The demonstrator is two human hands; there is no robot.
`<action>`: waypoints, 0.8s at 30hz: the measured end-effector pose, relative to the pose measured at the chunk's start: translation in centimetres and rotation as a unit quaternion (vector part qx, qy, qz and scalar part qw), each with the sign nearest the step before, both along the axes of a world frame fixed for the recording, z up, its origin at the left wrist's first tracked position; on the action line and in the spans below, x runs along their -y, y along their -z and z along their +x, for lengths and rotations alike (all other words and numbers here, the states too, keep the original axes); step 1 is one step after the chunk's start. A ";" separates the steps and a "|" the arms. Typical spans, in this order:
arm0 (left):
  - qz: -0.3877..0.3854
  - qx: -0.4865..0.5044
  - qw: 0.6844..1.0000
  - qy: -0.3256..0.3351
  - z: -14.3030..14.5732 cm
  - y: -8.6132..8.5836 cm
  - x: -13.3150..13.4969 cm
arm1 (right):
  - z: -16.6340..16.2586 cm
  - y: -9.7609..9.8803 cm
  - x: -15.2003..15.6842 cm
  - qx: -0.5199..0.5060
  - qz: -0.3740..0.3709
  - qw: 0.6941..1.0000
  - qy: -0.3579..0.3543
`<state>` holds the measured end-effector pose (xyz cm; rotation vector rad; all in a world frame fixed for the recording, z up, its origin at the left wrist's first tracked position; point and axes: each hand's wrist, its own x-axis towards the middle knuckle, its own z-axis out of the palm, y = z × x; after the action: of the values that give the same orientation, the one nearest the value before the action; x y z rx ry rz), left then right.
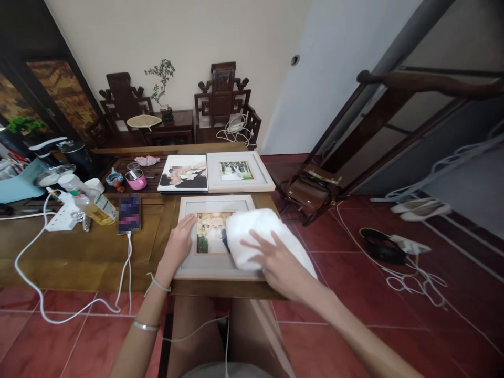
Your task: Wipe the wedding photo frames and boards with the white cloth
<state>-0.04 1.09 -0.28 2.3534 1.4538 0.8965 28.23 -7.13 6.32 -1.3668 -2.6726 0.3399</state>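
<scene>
A light wooden picture frame (pixel 214 274) lies flat near the table's front edge, with a wide pale mat around a photo (pixel 208 231). My left hand (pixel 181 241) rests on its left side, fingers stretched flat over the border and mat. On the right half lies a thick white cloth (pixel 252 223), slightly blurred, hiding that side of the photo and hanging past the frame's right edge. Pressed on top of the cloth is my right hand (pixel 275 260), its fingers spread apart.
Behind lie a second frame (pixel 255 181) and a white-edged photo panel (pixel 183 165). To the left are a phone (pixel 129 214) on a cable, an oil-coloured bottle (pixel 100 207), a power strip (pixel 65 215) and a pink cup (pixel 136 181). A dark chair (pixel 315 194) stands right.
</scene>
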 end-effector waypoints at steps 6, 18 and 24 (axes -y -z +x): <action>0.002 -0.005 1.000 0.008 -0.2 0.3 -0.3 | -0.1 -0.3 5.3 -0.037 -0.042 0.998 -0.006; 0.014 -0.022 1.000 0.013 -0.4 0.1 -1.3 | 0.2 1.8 -11.2 -0.063 0.059 0.985 0.152; 0.019 -0.016 0.999 0.020 -0.7 1.2 -1.7 | -0.4 2.2 -5.7 -0.017 0.085 0.994 0.063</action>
<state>-0.78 2.77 -1.53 2.4262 1.4068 0.8893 27.85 -1.43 4.12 -1.4542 -2.5064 0.1179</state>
